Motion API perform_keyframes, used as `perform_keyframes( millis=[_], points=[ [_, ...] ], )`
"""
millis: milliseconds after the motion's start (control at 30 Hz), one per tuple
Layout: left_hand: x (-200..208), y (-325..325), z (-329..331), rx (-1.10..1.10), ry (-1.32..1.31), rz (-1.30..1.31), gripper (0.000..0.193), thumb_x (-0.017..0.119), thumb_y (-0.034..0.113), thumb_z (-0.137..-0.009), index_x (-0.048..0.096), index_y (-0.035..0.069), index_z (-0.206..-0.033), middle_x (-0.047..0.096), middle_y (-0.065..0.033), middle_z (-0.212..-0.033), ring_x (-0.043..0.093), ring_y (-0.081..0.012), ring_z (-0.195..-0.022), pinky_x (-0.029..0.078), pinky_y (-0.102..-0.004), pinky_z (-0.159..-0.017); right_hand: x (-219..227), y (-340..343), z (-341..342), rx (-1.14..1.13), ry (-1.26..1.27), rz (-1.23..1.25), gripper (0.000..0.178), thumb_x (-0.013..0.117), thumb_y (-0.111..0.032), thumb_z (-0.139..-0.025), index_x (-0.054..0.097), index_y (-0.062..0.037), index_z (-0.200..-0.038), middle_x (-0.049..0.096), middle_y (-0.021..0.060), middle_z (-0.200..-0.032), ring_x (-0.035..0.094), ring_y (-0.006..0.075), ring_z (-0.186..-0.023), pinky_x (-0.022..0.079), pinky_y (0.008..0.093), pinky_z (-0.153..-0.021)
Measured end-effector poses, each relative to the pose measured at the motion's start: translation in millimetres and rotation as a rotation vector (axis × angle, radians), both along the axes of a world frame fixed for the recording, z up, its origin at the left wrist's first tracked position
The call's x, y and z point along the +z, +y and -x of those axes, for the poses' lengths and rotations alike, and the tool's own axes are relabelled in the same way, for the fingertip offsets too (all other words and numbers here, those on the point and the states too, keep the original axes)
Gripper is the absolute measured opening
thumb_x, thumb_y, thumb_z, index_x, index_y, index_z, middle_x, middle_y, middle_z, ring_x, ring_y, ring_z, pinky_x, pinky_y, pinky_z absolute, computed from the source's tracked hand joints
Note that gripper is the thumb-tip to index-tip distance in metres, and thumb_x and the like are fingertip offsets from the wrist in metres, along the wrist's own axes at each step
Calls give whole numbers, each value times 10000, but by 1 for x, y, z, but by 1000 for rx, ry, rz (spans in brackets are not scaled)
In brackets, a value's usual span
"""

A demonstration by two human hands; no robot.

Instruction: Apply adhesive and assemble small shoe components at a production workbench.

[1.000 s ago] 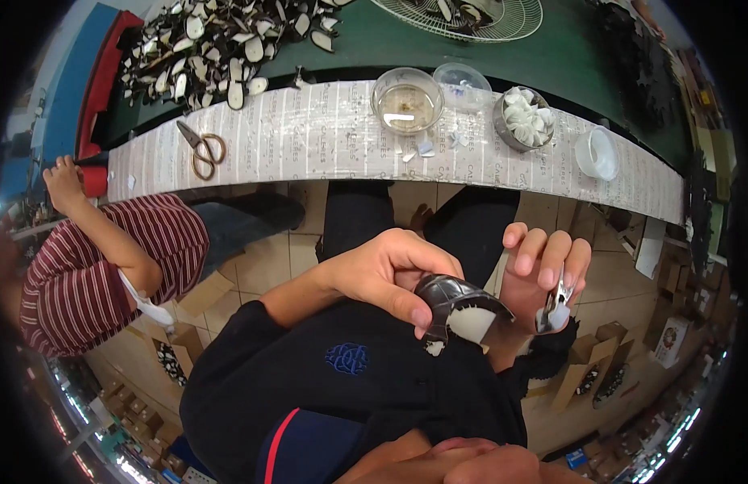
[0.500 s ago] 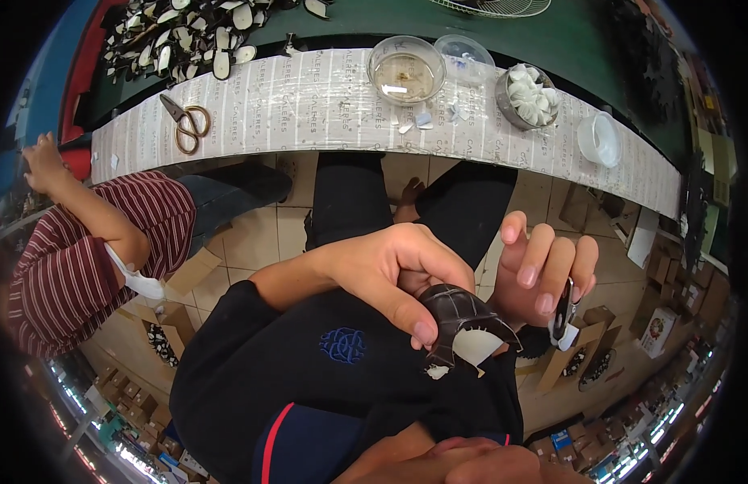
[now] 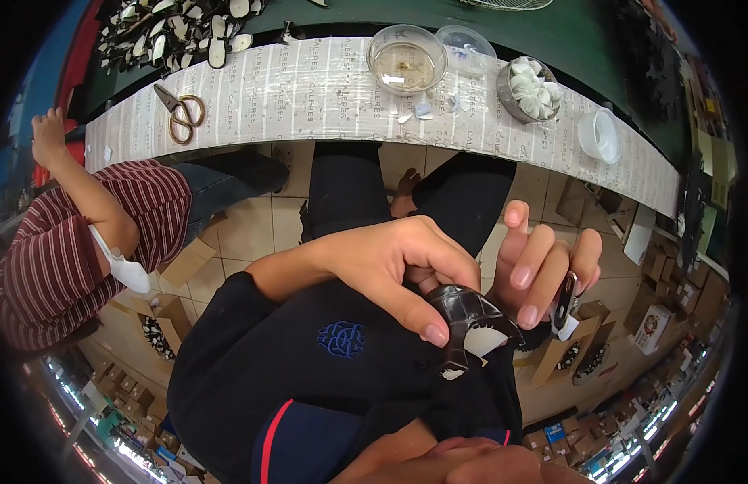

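Note:
My left hand [image 3: 406, 274] pinches a small dark sandal [image 3: 463, 310], thumb on the near side. The sandal has a shiny crocodile-patterned strap and a white inside that shows at its opening. Close beside its right end, my right hand [image 3: 539, 266] has its fingers curled. A small black and silver tool [image 3: 565, 300] sits between those fingers, with something white at its lower end; its exact kind is unclear. The right thumb is mostly hidden. Both hands are held in front of my chest, short of the bench.
A paper-covered bench edge [image 3: 309, 97] spans the front, bearing brass-handled scissors [image 3: 180, 114], a bowl of liquid [image 3: 407, 60], a tub of white pieces [image 3: 529, 89] and a clear cup [image 3: 600, 135]. Several similar sandals [image 3: 217, 40] are heaped far left. A co-worker in stripes [image 3: 108, 234] sits left.
The sandal has tilted slightly in my left hand, showing less of its white inside. My right fingers have bent a little closer to it. The whole view has shifted slightly.

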State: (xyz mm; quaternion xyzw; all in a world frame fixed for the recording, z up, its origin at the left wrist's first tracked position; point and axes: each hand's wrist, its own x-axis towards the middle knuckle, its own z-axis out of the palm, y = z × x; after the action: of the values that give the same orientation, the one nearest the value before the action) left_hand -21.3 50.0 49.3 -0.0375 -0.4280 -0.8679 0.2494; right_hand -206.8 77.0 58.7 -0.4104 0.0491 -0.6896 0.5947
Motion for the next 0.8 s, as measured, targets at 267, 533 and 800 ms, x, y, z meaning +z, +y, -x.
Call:
perform_keyframes(
  millis=[267,533,800],
  points=[
    [3,0,-1,-59,-58,-62,332,775,98,-786,631,-116,-995,629,-154,-924,636,-171,-737,497,-243,-610,-10,-3,-3,-15,-17,-36,249,192,-272,-1049,344,-151,-893,661,77,-612,618,267,-823,245,505,-1015],
    [8,2,-1,-130,-94,-181,320,776,95,-782,633,-116,-975,628,-142,-912,629,-150,-746,496,-232,-613,-15,-6,1,-3,-132,-174,268,169,-275,-1048,366,-157,-910,620,49,-567,586,240,-822,253,491,-980],
    [10,2,-1,-140,-121,-210,317,777,91,-775,635,-118,-966,634,-143,-899,638,-160,-749,500,-235,-615,-14,-6,-3,71,-84,-84,265,154,-263,-1046,352,-155,-908,655,46,-599,586,230,-837,262,470,-989]
  ],
)
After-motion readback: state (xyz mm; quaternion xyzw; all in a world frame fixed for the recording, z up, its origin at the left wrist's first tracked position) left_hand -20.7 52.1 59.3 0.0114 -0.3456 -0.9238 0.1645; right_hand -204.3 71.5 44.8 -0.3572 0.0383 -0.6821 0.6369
